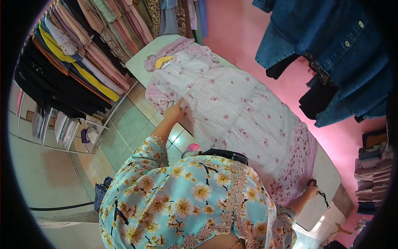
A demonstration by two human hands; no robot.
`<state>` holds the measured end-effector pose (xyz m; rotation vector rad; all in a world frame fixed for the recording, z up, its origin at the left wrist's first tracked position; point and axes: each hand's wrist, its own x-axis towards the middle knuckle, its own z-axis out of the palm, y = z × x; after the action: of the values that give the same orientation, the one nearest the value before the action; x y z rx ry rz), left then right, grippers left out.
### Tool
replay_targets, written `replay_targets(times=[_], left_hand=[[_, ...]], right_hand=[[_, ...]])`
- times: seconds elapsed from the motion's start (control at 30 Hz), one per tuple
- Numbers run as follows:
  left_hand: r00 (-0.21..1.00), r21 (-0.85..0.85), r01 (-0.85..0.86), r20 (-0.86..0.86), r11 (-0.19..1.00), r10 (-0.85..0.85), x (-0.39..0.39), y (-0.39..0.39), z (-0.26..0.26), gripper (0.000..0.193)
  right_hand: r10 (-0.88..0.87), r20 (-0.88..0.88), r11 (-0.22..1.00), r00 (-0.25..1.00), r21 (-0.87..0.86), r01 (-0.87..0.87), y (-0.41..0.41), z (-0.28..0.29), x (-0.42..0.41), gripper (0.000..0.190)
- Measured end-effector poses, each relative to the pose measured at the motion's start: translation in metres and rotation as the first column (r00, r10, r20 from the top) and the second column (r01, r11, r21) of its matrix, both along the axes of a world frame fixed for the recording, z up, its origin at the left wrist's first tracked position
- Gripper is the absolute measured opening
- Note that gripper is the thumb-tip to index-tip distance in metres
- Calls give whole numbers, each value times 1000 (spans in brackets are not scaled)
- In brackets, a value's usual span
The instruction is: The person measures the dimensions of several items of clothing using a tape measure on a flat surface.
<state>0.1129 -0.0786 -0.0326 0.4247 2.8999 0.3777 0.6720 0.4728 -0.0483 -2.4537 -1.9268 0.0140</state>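
A long white dress (pixel 224 93) with small pink flowers and pink patterned borders lies spread over a pale table (pixel 326 174). Its collar end, at the far left, holds a yellow piece (pixel 163 62), possibly part of a hanger. My left hand (pixel 174 112) pinches the dress fabric near its left side, below a pink sleeve (pixel 155 95). Beside the hem, at the table's right end, my right hand (pixel 311 190) is closed around a small black object (pixel 312 182). A dark cord (pixel 324 199) hangs from that hand; the object's kind is unclear.
Hanging garments (pixel 71 59) fill a rack at the left, above a low shelf (pixel 62 130) with packaged items. Denim garments (pixel 326 46) hang at the upper right by a pink wall (pixel 230 34). Folded clothes (pixel 373 171) are stacked far right. Tiled floor (pixel 130 124) shows left.
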Motion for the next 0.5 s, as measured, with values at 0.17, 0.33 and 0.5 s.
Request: replay_targets(times=[0.17, 0.33, 0.5], left_hand=[[958, 295, -200, -139, 934, 249, -46, -44, 7, 37], [870, 264, -298, -319, 917, 375, -67, -64, -4, 35], [950, -77, -306, -84, 949, 300, -60, -26, 22, 41]], right_hand=[[118, 131, 896, 984, 413, -162, -23, 20, -23, 51], [565, 60, 804, 823, 182, -566, -70, -53, -71, 49], [531, 121, 794, 839, 274, -542, -141, -65, -65, 40]])
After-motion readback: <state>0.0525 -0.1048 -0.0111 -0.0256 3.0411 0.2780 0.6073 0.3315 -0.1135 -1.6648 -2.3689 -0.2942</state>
